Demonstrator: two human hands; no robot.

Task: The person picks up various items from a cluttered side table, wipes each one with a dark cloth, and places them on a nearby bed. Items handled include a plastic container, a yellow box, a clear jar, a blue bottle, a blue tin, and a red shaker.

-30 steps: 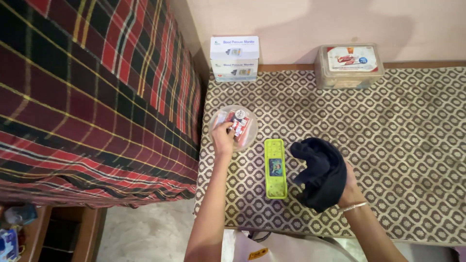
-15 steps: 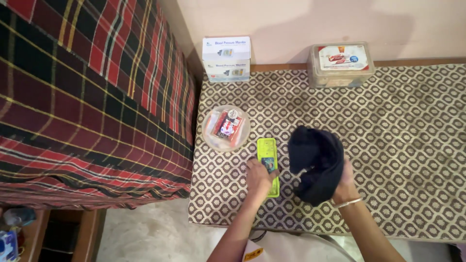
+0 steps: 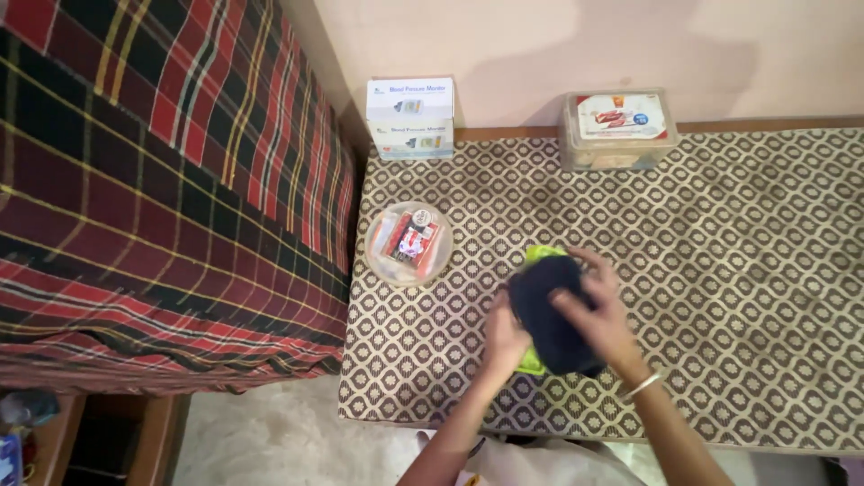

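Two hands meet over one thing: a lime-green case lying on the patterned table cover, near its front edge, almost wholly hidden under a dark cloth. Only the case's far tip and a sliver at its near end show. The cloth is pressed down on the case, covering its middle.

Just to the left and a little farther back sits a round clear dish holding small red-and-white packets. Against the wall stand a white carton at the table's left corner and a clear lidded tub to its right, both well apart from the case. A red plaid bedspread borders the table on the left.

The left hand grips the case's near end, fingers curled at the cloth's edge. The right hand, a thin bangle at its wrist, lies spread flat on the cloth, fingers open and pressing.
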